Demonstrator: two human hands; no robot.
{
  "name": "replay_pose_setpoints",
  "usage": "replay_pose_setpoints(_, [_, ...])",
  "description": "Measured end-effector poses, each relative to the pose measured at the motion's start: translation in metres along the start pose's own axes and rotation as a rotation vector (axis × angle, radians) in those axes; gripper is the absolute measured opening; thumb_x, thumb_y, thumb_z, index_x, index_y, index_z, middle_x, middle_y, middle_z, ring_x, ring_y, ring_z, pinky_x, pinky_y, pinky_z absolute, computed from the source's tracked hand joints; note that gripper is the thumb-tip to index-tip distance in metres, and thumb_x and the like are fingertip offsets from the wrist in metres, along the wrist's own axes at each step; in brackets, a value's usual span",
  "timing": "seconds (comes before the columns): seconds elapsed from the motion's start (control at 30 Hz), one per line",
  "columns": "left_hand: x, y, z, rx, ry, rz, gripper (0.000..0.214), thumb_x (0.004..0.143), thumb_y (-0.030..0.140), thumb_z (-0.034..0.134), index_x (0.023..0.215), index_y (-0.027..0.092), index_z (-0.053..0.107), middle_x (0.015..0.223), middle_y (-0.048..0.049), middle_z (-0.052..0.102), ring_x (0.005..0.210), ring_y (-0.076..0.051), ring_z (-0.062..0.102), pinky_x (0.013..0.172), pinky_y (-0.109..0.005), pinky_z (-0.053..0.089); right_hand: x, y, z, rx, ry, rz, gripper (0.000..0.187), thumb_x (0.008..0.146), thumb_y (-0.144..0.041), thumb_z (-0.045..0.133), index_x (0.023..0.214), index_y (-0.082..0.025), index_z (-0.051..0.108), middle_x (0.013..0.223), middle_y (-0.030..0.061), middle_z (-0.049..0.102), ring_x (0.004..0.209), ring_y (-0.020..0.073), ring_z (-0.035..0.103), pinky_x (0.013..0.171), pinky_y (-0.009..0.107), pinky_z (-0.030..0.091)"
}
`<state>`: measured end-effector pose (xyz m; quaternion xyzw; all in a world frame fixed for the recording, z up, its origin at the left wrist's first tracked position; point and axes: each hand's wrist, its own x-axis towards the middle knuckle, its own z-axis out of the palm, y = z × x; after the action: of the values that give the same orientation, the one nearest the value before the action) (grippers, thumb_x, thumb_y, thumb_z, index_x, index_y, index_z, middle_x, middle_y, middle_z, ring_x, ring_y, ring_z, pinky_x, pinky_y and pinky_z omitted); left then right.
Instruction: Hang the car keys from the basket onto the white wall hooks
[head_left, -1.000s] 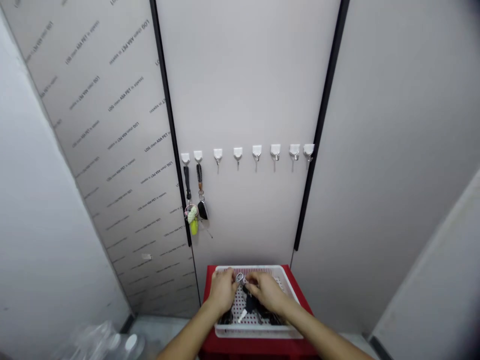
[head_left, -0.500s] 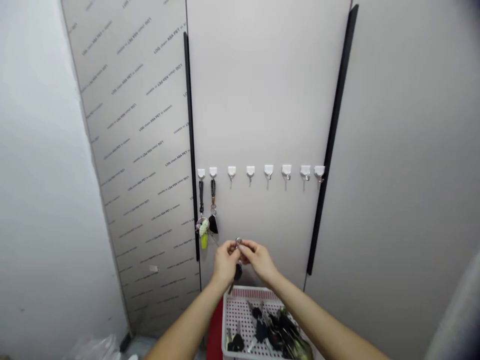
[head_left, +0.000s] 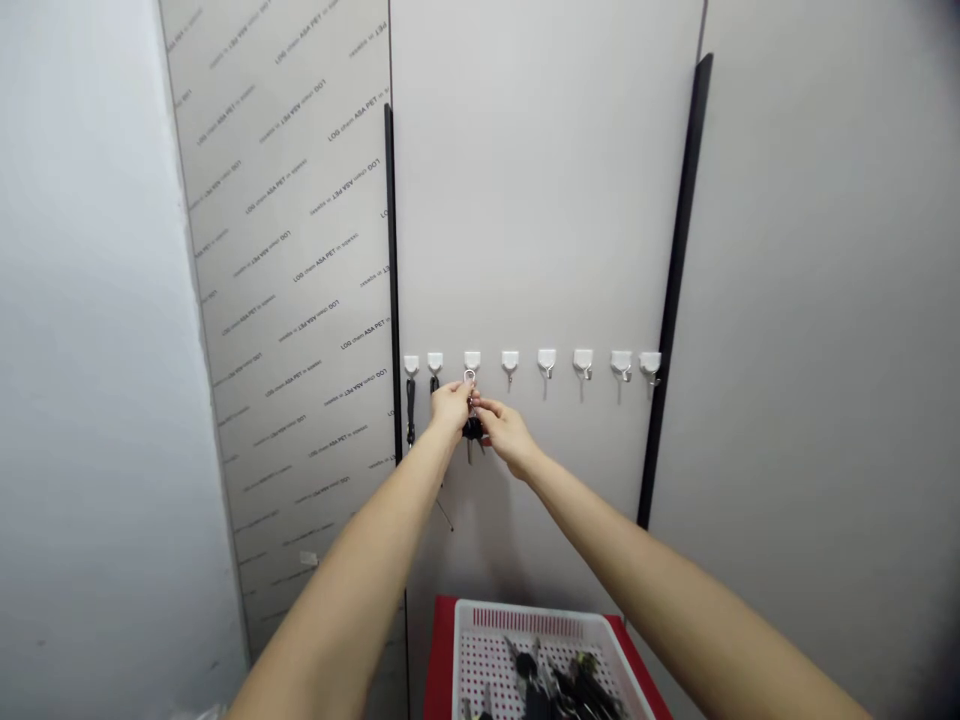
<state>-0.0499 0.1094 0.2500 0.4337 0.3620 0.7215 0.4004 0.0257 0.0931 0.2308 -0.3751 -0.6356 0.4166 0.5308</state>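
Note:
Both of my hands are raised to a row of white wall hooks. My left hand (head_left: 448, 404) and my right hand (head_left: 504, 430) pinch a key bunch (head_left: 472, 424) with a metal ring and a dark key. The ring sits right at the third hook from the left (head_left: 472, 361). Two key sets hang on the first two hooks; a black strap (head_left: 410, 410) shows, the other is mostly hidden behind my left hand. Several hooks to the right (head_left: 583, 362) are bare.
A white perforated basket (head_left: 487, 625) with several dark keys stands on a red stool (head_left: 441, 660) below, against the wall. Black vertical strips (head_left: 675, 280) frame the panel. A film-covered panel (head_left: 292, 280) is at the left.
Both hands lifted the key bunch out of the basket and up to the third hook. The camera tilted up, so the basket now sits at the bottom edge.

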Motion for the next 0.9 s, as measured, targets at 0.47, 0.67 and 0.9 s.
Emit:
replay_pose_setpoints(0.47, [0.018, -0.025, 0.0, 0.107, 0.055, -0.077, 0.015, 0.064, 0.019, 0.046, 0.05, 0.011, 0.045, 0.042, 0.0035, 0.045, 0.035, -0.004, 0.039, 0.04, -0.017, 0.029, 0.009, 0.014, -0.012, -0.137, -0.038, 0.101, 0.029, 0.069, -0.015, 0.032, 0.093, -0.013, 0.048, 0.074, 0.0029, 0.053, 0.051, 0.0043, 0.046, 0.045, 0.016, 0.034])
replay_pose_setpoints(0.67, [0.014, -0.035, -0.023, 0.314, 0.032, -0.011, 0.006, 0.062, 0.014, 0.046, 0.058, 0.01, 0.05, 0.049, 0.0025, 0.048, 0.045, -0.005, 0.044, 0.052, -0.019, 0.036, -0.015, 0.065, -0.031, -0.442, -0.114, -0.031, 0.03, 0.069, -0.019, 0.037, 0.097, -0.014, 0.047, 0.082, 0.0045, 0.057, 0.062, 0.0087, 0.052, 0.06, 0.023, 0.039])
replay_pose_setpoints(0.9, [-0.046, -0.072, -0.057, 0.758, 0.025, 0.256, 0.021, 0.062, 0.014, 0.044, 0.081, 0.013, 0.053, 0.083, -0.0039, 0.056, 0.077, -0.01, 0.049, 0.073, -0.024, 0.036, -0.095, 0.151, -0.066, -0.751, -0.387, 0.071, 0.028, 0.066, -0.016, 0.039, 0.09, -0.01, 0.054, 0.09, 0.0083, 0.058, 0.08, 0.0126, 0.052, 0.073, 0.021, 0.036])
